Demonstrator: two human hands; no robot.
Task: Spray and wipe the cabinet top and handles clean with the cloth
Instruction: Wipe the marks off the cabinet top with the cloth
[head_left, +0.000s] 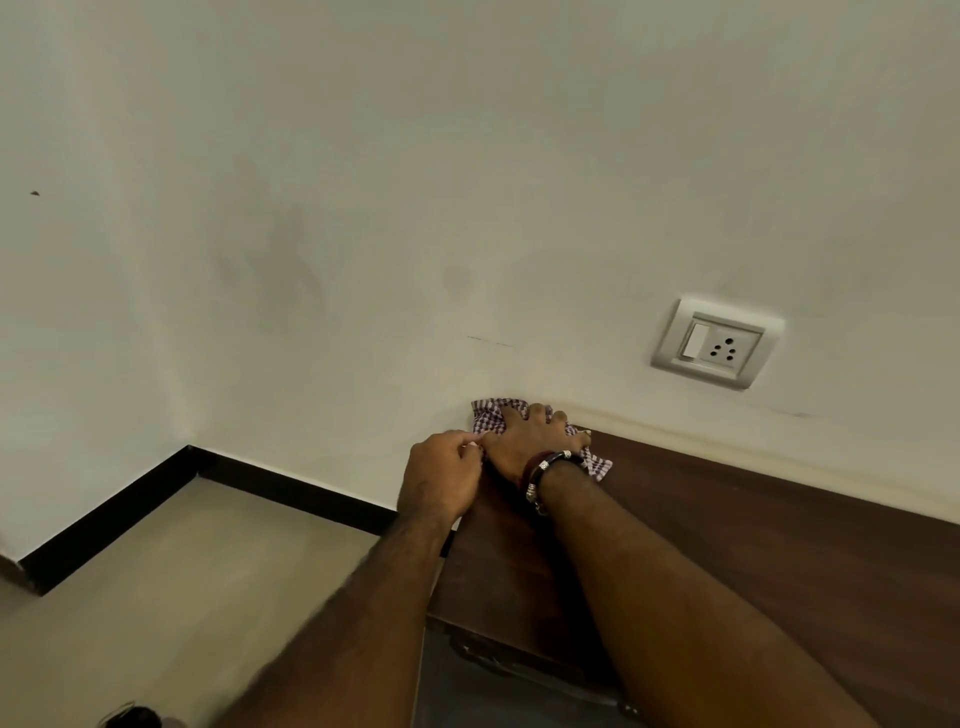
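Observation:
The dark brown cabinet top (753, 525) runs along the wall at the right. A purple-and-white checked cloth (488, 413) lies bunched at its far left corner, against the wall. My right hand (530, 436) lies on top of the cloth with fingers curled into it, bracelets on the wrist. My left hand (441, 478) sits at the cabinet's left edge, fingers curled, touching the cloth's near edge beside the right hand. No spray bottle or handles are in view.
A white wall socket with a switch (717, 343) sits on the wall above the cabinet. Beige floor (197, 561) with a black skirting board (291, 488) lies to the left. A dark object (130, 717) rests on the floor at the bottom left.

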